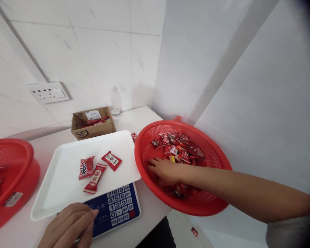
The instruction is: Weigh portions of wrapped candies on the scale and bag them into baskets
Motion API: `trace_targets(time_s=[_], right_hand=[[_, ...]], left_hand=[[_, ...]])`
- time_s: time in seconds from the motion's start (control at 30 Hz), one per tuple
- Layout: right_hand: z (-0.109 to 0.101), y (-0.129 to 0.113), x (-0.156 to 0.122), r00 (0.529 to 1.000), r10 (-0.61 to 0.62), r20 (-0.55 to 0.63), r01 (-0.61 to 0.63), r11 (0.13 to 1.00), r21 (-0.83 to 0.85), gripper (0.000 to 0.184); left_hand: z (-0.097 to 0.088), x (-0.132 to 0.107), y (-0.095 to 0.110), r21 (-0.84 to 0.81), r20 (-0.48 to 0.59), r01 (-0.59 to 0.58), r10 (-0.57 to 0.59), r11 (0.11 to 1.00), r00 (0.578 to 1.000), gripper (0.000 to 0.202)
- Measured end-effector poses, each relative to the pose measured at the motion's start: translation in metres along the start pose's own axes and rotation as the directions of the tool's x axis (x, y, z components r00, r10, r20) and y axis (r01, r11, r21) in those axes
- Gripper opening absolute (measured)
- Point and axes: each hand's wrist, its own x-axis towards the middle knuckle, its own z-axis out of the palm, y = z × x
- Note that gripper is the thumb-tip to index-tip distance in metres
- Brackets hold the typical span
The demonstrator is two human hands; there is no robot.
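Three wrapped sweets (95, 179) lie on the white tray (57, 179), many more remain in the red basket (196, 210) around the right hand (166, 171), left hand (69, 222) half-curled by the scale (103, 220), can't tell whether either grip holds anything.

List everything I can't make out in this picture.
Head view, right hand: its back hides whether it grips any of the red packets.
Head view, scale: the left hand and tray cover part of it.
Head view, left basket: cut off by the left edge.
Head view, floor packet: print too small.
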Motion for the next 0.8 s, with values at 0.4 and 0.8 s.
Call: trace_targets(time_s=[0.4, 0.8], right_hand=[[-0.016, 0.024, 0.004, 0.986, 0.137, -0.096, -0.132, 0.990, 0.057, 0.026], [0.002, -0.017, 0.001, 0.988, 0.146, -0.060, -0.142, 0.988, 0.062, 0.031]], left_hand=[[-0.010, 0.047, 0.031, 0.022, -0.052, -0.032, 0.033, 0.999, 0.998, 0.020], [-0.031, 0.068, 0.015, -0.004, -0.074, -0.135, 0.134, 0.991, 0.988, 0.017]])
